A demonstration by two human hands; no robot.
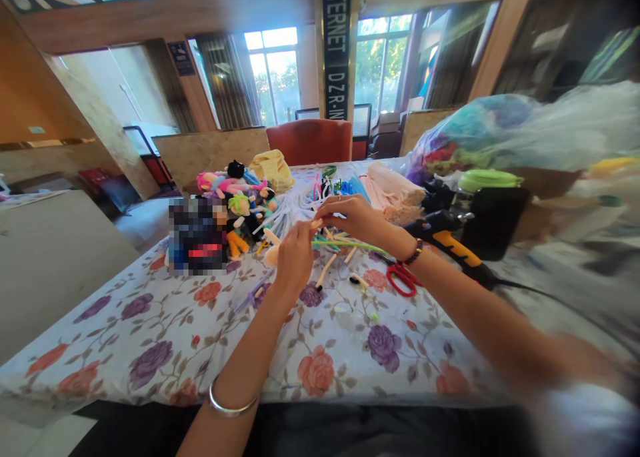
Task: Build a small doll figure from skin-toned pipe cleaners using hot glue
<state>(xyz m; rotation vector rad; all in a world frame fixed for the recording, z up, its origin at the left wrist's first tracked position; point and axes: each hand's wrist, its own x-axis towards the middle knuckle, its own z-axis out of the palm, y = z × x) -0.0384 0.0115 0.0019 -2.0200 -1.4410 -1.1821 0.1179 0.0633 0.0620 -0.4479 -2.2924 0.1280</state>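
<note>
My left hand (pixel 296 255) and my right hand (pixel 350 217) meet above the middle of the table, fingertips almost touching. Between them is a small cream-coloured piece (pixel 316 224), pinched by the fingers of both hands; its shape is partly hidden. A thin green strip (pixel 350 244) runs from near my left hand under my right wrist. Beside my left hand lies a pale cream fuzzy piece (pixel 271 255). Short cream stems with black tips (pixel 327 272) lie below the hands. Red-handled scissors (pixel 401 280) rest below my right wrist.
Colourful dolls (pixel 240 193) and a pixelated dark area stand left. White fuzzy stems (pixel 295 203) and a peach bundle (pixel 395 193) lie behind my hands. A black-and-yellow glue gun (pixel 457 249) with a cable, a green-lidded container (pixel 489 180) and plastic bags (pixel 500 127) are at right.
</note>
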